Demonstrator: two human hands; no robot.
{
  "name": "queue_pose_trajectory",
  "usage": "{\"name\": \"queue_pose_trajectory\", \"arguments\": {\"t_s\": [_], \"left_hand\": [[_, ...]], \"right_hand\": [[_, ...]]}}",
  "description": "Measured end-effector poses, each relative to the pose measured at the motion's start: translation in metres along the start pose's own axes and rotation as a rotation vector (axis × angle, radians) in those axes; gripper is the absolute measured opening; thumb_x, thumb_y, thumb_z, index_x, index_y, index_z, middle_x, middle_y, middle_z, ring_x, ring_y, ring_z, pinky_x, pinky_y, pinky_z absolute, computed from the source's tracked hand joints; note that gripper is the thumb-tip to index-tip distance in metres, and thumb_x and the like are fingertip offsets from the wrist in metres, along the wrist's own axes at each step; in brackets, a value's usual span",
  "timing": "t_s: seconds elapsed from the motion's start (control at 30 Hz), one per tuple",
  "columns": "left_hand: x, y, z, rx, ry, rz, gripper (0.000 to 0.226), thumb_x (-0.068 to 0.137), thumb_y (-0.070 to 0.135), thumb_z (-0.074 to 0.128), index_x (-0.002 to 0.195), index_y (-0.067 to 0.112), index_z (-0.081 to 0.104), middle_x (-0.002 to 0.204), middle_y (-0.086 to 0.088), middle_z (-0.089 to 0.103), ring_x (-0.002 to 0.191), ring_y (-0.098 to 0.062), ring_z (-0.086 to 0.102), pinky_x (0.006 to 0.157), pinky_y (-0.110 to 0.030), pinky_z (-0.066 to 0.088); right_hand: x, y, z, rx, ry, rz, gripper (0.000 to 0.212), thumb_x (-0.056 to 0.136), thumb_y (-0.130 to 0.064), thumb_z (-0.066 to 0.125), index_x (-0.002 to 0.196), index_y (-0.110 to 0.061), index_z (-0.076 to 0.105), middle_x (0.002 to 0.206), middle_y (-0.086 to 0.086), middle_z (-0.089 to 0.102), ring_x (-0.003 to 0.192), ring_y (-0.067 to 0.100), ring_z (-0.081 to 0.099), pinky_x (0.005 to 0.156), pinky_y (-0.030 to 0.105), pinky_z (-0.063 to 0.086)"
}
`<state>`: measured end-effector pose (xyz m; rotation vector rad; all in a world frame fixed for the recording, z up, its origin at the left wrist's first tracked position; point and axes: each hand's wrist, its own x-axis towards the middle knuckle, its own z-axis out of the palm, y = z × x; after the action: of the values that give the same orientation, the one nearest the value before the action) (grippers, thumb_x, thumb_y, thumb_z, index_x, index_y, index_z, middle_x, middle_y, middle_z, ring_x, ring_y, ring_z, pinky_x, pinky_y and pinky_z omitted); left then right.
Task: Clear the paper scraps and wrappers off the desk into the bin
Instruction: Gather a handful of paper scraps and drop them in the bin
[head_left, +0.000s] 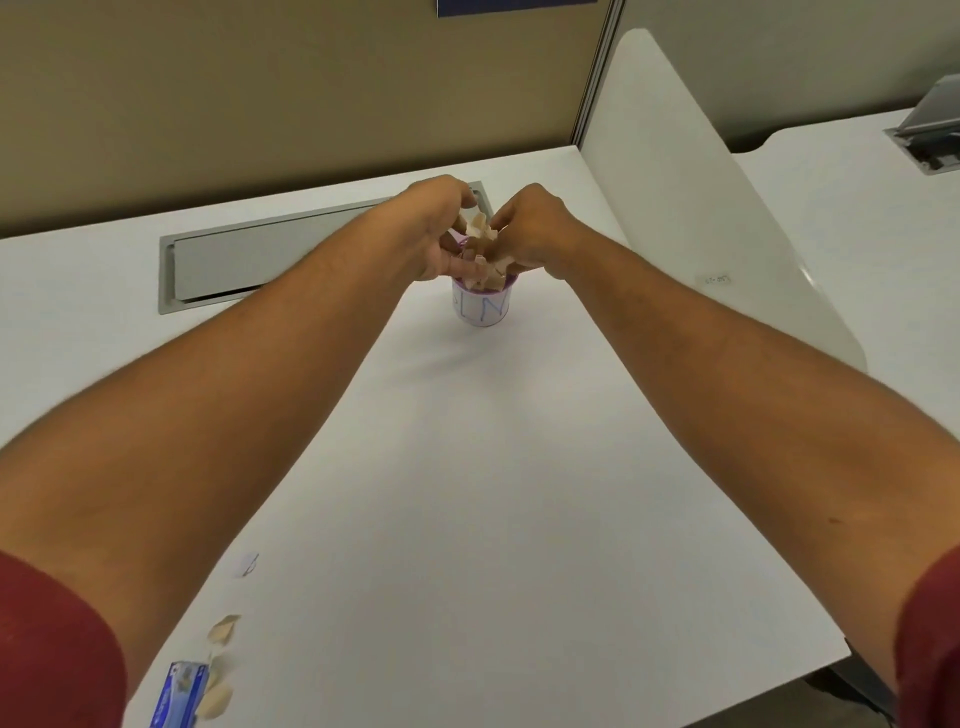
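Filling most of the frame, a white desk (493, 467) runs from the lower edge up to a tan partition wall (260, 104) across the top. A white divider panel (701, 208) stands along the desk's right side, with a second white desk (857, 208) beyond it at the upper right. Set into the desk at the upper left is a grey cable-tray lid (270, 260). The desk's near right corner ends at the lower right, with dark floor below it. The broad middle of the desk between the two forearms lies bare.

At upper centre a small white cup with a purple rim, the bin (483, 306), stands upright on the desk. Both hands meet directly above its mouth: the left hand (436, 234) and right hand (535, 234) have their fingers curled around a bunch of beige paper scraps (480, 244), some of which already sit inside the cup.

At the lower left, near the left sleeve (52, 649), lie a blue wrapper (179, 693), loose beige scraps (223, 629) and a small white scrap (244, 565).
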<state>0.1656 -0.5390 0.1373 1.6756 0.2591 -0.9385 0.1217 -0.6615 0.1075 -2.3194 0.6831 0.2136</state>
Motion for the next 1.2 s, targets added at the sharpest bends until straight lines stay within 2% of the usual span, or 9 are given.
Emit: {"name": "queue_pose_trajectory", "arguments": {"t_s": [0.2, 0.33, 0.43, 0.73, 0.83, 0.9, 0.97, 1.07, 1.2], "left_hand": [[-0.009, -0.002, 0.006, 0.105, 0.052, 0.040, 0.025, 0.103, 0.022, 0.047, 0.113, 0.004, 0.062, 0.106, -0.017, 0.070, 0.092, -0.032, 0.073, 0.061, -0.044, 0.066], [-0.007, -0.012, 0.009, 0.199, 0.073, 0.063, 0.025, 0.104, 0.022, 0.046, 0.114, 0.005, 0.061, 0.103, -0.012, 0.069, 0.092, -0.026, 0.070, 0.084, -0.042, 0.061], [-0.002, -0.018, 0.006, 0.211, 0.107, 0.106, 0.024, 0.104, 0.017, 0.049, 0.119, 0.005, 0.062, 0.112, -0.014, 0.070, 0.103, -0.028, 0.073, 0.097, -0.043, 0.061], [0.025, -0.076, -0.032, 0.458, 0.318, 0.475, 0.028, 0.101, 0.022, 0.060, 0.106, 0.001, 0.078, 0.099, -0.022, 0.076, 0.084, -0.025, 0.069, 0.080, -0.038, 0.058], [0.038, -0.124, -0.055, 0.788, 0.345, 0.593, 0.032, 0.098, 0.033, 0.058, 0.107, 0.010, 0.079, 0.112, -0.016, 0.076, 0.108, -0.031, 0.068, 0.093, -0.040, 0.054], [0.048, -0.159, -0.063, 1.049, 0.267, 0.549, 0.050, 0.098, 0.056, 0.056, 0.136, 0.025, 0.067, 0.148, -0.011, 0.057, 0.143, -0.032, 0.046, 0.116, -0.049, 0.039], [0.057, -0.191, -0.067, 1.269, 0.182, 0.440, 0.085, 0.089, 0.086, 0.038, 0.161, 0.041, 0.028, 0.175, -0.001, 0.011, 0.162, -0.033, 0.003, 0.125, -0.064, 0.006], [0.066, -0.219, -0.065, 1.321, 0.136, 0.393, 0.116, 0.066, 0.108, 0.017, 0.160, 0.047, -0.013, 0.171, 0.010, -0.029, 0.158, -0.030, -0.031, 0.116, -0.071, -0.020], [0.073, -0.225, -0.068, 1.332, 0.147, 0.434, 0.123, 0.059, 0.112, 0.016, 0.157, 0.048, -0.022, 0.169, 0.009, -0.036, 0.155, -0.030, -0.037, 0.113, -0.071, -0.027]], "right_hand": [[-0.005, 0.002, -0.009, -0.050, -0.006, -0.073, 0.044, 0.082, -0.018, 0.085, 0.122, -0.005, 0.072, 0.119, 0.014, 0.073, 0.101, 0.032, 0.074, 0.090, 0.042, 0.063], [-0.007, 0.005, -0.004, -0.159, 0.043, -0.131, 0.041, 0.084, -0.014, 0.083, 0.123, -0.006, 0.072, 0.119, 0.013, 0.073, 0.093, 0.027, 0.069, 0.077, 0.030, 0.057], [-0.008, 0.007, -0.005, -0.203, 0.045, -0.153, 0.042, 0.083, -0.013, 0.085, 0.123, -0.006, 0.074, 0.119, 0.012, 0.074, 0.101, 0.028, 0.071, 0.085, 0.033, 0.060], [-0.006, 0.019, 0.010, -0.300, 0.248, -0.261, 0.019, 0.087, -0.004, 0.073, 0.102, -0.011, 0.081, 0.102, 0.012, 0.077, 0.088, 0.029, 0.072, 0.081, 0.033, 0.059], [-0.007, 0.019, 0.015, -0.300, 0.253, -0.328, 0.019, 0.091, -0.008, 0.070, 0.106, -0.012, 0.081, 0.108, 0.010, 0.077, 0.092, 0.027, 0.073, 0.082, 0.030, 0.057], [-0.008, 0.016, 0.017, -0.320, 0.237, -0.391, 0.022, 0.095, -0.011, 0.068, 0.114, -0.013, 0.079, 0.117, 0.010, 0.074, 0.100, 0.027, 0.071, 0.083, 0.027, 0.052], [-0.007, 0.013, 0.020, -0.404, 0.172, -0.444, 0.028, 0.095, -0.013, 0.069, 0.121, -0.014, 0.076, 0.125, 0.011, 0.070, 0.108, 0.028, 0.069, 0.085, 0.028, 0.051], [-0.005, 0.011, 0.024, -0.580, -0.015, -0.434, 0.034, 0.093, -0.013, 0.071, 0.127, -0.014, 0.072, 0.130, 0.011, 0.068, 0.114, 0.030, 0.067, 0.094, 0.034, 0.056], [-0.003, 0.015, 0.032, -0.679, -0.116, -0.412, 0.035, 0.098, -0.005, 0.061, 0.131, -0.012, 0.067, 0.133, 0.015, 0.065, 0.118, 0.034, 0.063, 0.100, 0.039, 0.055]]}}
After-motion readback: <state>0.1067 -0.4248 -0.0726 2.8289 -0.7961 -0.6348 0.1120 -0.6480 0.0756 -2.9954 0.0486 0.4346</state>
